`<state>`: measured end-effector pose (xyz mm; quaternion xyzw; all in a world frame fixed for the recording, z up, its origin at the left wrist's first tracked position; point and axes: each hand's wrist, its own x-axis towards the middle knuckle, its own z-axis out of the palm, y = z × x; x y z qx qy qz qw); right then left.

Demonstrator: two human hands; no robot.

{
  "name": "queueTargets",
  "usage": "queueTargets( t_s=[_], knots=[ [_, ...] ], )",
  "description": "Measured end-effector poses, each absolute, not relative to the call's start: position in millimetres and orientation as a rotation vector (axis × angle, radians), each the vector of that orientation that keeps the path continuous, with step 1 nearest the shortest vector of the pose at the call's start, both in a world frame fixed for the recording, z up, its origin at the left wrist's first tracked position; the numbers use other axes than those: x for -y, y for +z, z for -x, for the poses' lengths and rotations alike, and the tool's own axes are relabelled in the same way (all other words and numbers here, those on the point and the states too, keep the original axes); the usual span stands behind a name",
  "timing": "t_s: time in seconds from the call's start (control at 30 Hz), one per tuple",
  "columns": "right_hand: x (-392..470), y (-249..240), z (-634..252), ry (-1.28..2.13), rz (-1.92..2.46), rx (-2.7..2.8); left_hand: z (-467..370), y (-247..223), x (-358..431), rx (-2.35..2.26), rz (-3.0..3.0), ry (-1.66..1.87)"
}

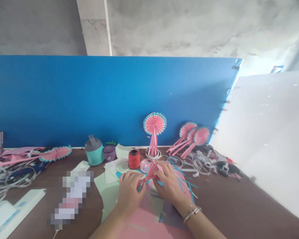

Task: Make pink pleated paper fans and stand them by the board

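Between my hands is a pleated pink paper fan (pixel 152 169), gathered narrow in its middle and flaring at both ends. My left hand (pixel 131 191) pinches its lower left end. My right hand (pixel 167 181) grips the right side, with fingers laid over the folds. Beneath them lie sheets of pink paper (pixel 142 219) and pale green paper (pixel 103 191), with blue paper strips among them. A red thread spool (pixel 134 160) stands just beyond my left hand. Behind my hands, a finished pink rosette (pixel 154 124) with a blue-edged rim and hanging strips stands upright.
More pink rosettes (pixel 198 136) lean against the blue partition (pixel 89 99) at right, above curled white strips (pixel 196 162). A teal cup (pixel 94 153) and a purple pot (pixel 109 152) stand at the back. Left are a power strip (pixel 22 212), tangled cables and another rosette (pixel 57 153).
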<state>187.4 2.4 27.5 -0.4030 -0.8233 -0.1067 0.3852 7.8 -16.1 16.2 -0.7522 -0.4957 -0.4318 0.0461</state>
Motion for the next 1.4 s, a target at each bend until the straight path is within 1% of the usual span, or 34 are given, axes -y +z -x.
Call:
queueTargets(
  t_s=[0.17,0.4,0.6,0.77,1.0,1.1,1.27,1.4],
  knots=[
    [-4.2,27.4,-188.6,-0.285,1.026,2.069,-8.7,14.3,15.4,1.457,2.367,-1.305],
    [-4.6,29.7,-189.4,-0.288,1.021,2.017,-7.7,17.8,20.1,1.510,2.452,-1.192],
    [-7.2,28.3,-193.2,-0.268,1.030,2.000,-4.8,15.4,17.1,1.554,2.682,-1.216],
    [-9.7,24.7,-197.4,-0.206,1.064,2.020,-4.5,2.1,9.0,1.725,2.767,-1.492],
    [-9.4,27.9,-198.2,-0.145,1.080,2.011,-8.4,0.2,6.7,1.967,2.789,-2.187],
    [-7.4,31.9,-196.0,-0.086,1.105,1.985,-9.6,6.8,7.6,1.978,2.684,-2.394],
    [-7.4,32.2,-192.5,-0.022,1.098,1.972,-10.1,11.9,6.5,2.023,2.530,-2.561],
    [-7.9,30.9,-192.0,-0.010,1.088,1.974,-9.8,9.3,5.0,2.071,2.525,-2.559]
  ],
)
